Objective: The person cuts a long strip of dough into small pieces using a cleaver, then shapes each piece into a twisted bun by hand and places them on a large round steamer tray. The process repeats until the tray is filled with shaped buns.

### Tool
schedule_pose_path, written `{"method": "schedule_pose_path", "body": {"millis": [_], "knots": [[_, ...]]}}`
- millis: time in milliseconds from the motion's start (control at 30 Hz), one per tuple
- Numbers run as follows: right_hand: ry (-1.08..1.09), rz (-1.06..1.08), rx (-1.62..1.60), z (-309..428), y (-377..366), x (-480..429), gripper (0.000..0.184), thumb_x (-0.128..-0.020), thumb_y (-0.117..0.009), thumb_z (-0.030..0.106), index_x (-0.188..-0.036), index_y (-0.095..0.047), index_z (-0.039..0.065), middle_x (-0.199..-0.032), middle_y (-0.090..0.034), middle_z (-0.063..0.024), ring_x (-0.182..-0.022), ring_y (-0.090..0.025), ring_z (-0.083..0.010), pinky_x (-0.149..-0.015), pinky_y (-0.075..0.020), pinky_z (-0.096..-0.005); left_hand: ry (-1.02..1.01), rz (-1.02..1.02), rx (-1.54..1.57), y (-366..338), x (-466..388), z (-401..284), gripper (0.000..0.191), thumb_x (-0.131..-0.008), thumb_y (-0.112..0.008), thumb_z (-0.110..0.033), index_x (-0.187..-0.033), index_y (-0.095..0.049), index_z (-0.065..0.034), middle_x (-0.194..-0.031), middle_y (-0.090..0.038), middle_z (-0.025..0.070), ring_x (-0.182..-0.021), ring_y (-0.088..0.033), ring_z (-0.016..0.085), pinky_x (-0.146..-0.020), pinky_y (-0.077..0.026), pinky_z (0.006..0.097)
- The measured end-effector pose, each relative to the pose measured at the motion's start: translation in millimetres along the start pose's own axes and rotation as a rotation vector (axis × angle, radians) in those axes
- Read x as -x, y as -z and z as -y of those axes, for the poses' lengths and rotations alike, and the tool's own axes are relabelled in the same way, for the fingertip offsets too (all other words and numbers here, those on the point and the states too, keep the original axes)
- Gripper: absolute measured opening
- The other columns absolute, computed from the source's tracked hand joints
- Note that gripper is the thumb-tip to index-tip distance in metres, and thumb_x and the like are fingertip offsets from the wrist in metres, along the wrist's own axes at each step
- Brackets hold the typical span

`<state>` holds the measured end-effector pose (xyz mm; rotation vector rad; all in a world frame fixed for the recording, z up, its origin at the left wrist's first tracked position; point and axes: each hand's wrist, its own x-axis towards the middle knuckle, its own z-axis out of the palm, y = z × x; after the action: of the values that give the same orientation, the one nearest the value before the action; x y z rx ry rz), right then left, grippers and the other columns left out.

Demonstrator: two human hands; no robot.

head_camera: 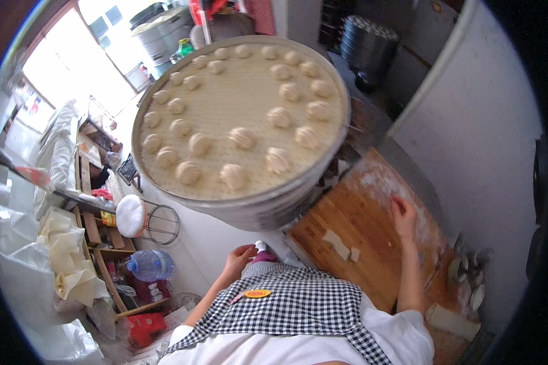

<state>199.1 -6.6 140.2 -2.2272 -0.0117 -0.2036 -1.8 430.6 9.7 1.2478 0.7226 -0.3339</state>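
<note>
A large round metal steamer (255, 207) stands before me, its perforated top tray bearing two rough rings of dough buns (233, 176). My left hand (241, 255) hangs below the steamer's near side, beside my checked apron (292, 301); nothing shows in it. Over the floured part of a wooden board (347, 214) is my right hand (403, 212), its fingers curled. Whether it holds something small I cannot tell. Flat pieces of dough (337, 244) lie on the board to the left of that hand. A pale cylindrical piece (452, 322) rests near the board's lower right.
A round stool with a white seat (131, 216) stands on the floor at left, near a large blue water bottle (150, 265) and wooden shelving (109, 283). Stacked steamers (370, 43) are at the back right, beside a pale wall (484, 114).
</note>
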Motion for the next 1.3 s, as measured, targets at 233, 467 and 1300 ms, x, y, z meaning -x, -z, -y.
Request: {"method": "schedule_pose_path", "body": {"millis": [233, 467, 1300], "knots": [[-0.582, -0.439, 0.234, -183.0, 85.0, 250.6, 0.044, -0.082, -0.064, 0.027, -0.116, -0.056, 0.0, -0.104, -0.062, -0.015, -0.097, -0.059, -0.0268, -0.088, -0.0452, -0.036, -0.053, 0.252, -0.224, -92.8, -10.0, 13.6, 0.029, -0.089, -0.059, -0.026, -0.109, -0.061, -0.0048, -0.103, -0.064, 0.0058, -0.093, -0.06, 0.016, -0.082, -0.046, 0.0301], [-0.709, -0.169, 0.449, -186.9, 84.4, 327.8, 0.054, -0.075, -0.069, 0.028, -0.119, -0.05, 0.003, -0.113, -0.053, -0.0209, -0.105, -0.05, -0.0391, -0.089, -0.041, -0.045, -0.008, 0.292, -0.387, -192.4, 0.5, 5.0, 0.033, -0.09, -0.059, -0.026, -0.113, -0.057, -0.0033, -0.107, -0.063, 0.0079, -0.098, -0.06, 0.018, -0.084, -0.046, 0.0315], [-0.611, 0.503, 0.3, -184.4, 194.1, 269.9, 0.033, -0.071, -0.072, 0.012, -0.101, -0.062, 0.005, -0.087, -0.064, -0.0086, -0.081, -0.061, -0.0209, -0.069, -0.0484, -0.0317, -0.089, 0.51, -0.468, -247.9, 3.4, -9.7, 0.04, -0.089, -0.058, -0.018, -0.122, -0.05, 0.0018, -0.118, -0.057, 0.0136, -0.111, -0.054, 0.022, -0.092, -0.045, 0.0326]]}}
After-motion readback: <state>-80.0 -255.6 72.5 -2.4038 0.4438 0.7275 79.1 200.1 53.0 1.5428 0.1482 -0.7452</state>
